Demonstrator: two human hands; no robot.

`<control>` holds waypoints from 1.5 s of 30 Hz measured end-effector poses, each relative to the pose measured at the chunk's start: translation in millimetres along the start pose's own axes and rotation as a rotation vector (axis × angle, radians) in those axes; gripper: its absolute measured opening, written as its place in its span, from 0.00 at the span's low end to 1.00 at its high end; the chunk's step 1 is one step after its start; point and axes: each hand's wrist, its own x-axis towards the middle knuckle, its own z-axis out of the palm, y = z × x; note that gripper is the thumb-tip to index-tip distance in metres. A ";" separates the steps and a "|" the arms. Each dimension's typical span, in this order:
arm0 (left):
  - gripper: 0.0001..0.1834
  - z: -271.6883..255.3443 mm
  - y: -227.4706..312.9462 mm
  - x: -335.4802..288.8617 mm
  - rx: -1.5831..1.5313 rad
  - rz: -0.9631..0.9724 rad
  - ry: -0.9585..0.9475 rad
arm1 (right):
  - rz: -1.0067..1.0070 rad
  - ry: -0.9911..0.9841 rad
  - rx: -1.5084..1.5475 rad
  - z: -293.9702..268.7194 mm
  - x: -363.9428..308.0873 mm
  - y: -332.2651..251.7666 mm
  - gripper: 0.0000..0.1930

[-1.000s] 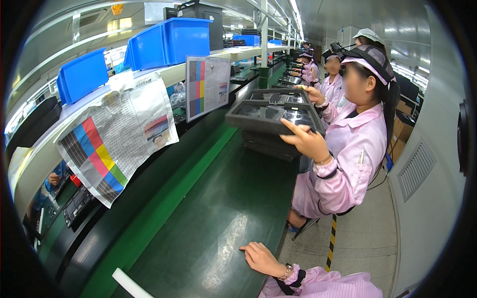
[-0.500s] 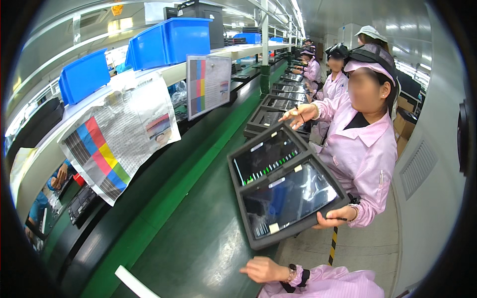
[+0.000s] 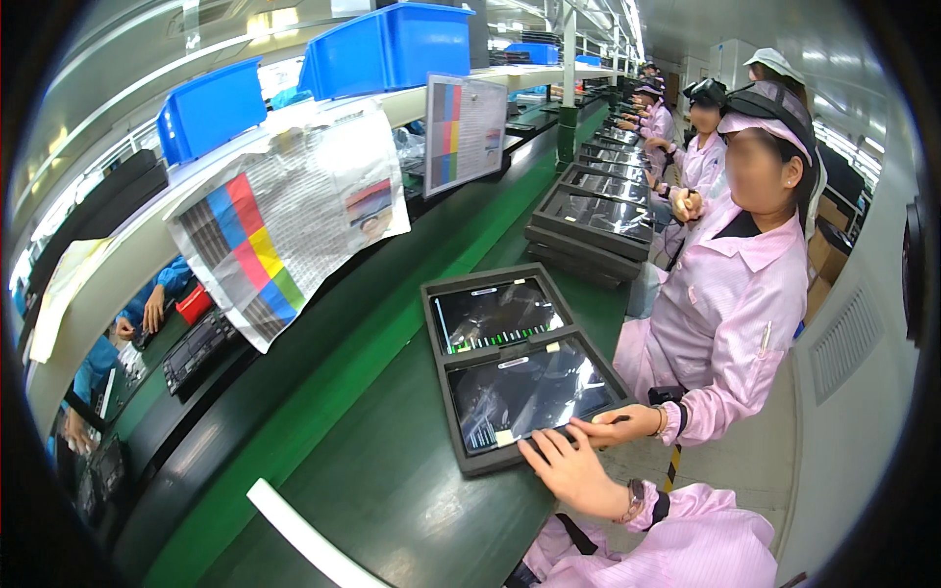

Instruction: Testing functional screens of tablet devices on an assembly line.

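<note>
A black foam tray [image 3: 453, 416] lies on the green bench, holding two dark display panels in separate compartments. The near panel [image 3: 524, 392] is glossy under clear film; the far panel [image 3: 500, 316] shows a row of white and green marks. My right hand [image 3: 583, 480] reaches in from the lower right, fingers stretched and spread over the tray's near right edge. Its fingertips touch the rim beside a small pale tab. Right against it, a co-worker's hand [image 3: 627, 424] rests at the same corner with a thin dark object in its fingers. My left hand is out of view.
Stacked black trays [image 3: 593, 235] with panels stand farther along the bench. The co-worker in pink [image 3: 725, 294] is close on the right. A white curved strip [image 3: 314, 539] lies nearby. Blue bins [image 3: 387, 49] and a hanging colour-chart sheet [image 3: 294, 216] line the left shelf.
The tray, earlier raised and tilted in the co-worker's hand, now lies flat on the bench. My right hand has moved up to its edge. The co-worker's other hand has drawn back.
</note>
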 end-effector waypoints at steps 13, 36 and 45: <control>0.31 -41.7 22.7 1.8 -0.171 -0.089 -0.085 | -0.135 -0.143 -0.191 19.3 -4.6 39.4 0.05; 0.23 -39.7 2.6 -25.6 -0.178 -0.085 -0.020 | -0.980 -0.640 1.018 -9.1 65.6 -193.4 0.18; 0.28 -89.0 -12.4 -36.7 -0.513 -0.249 -0.139 | -0.424 -0.414 0.763 -34.3 109.7 -63.6 0.28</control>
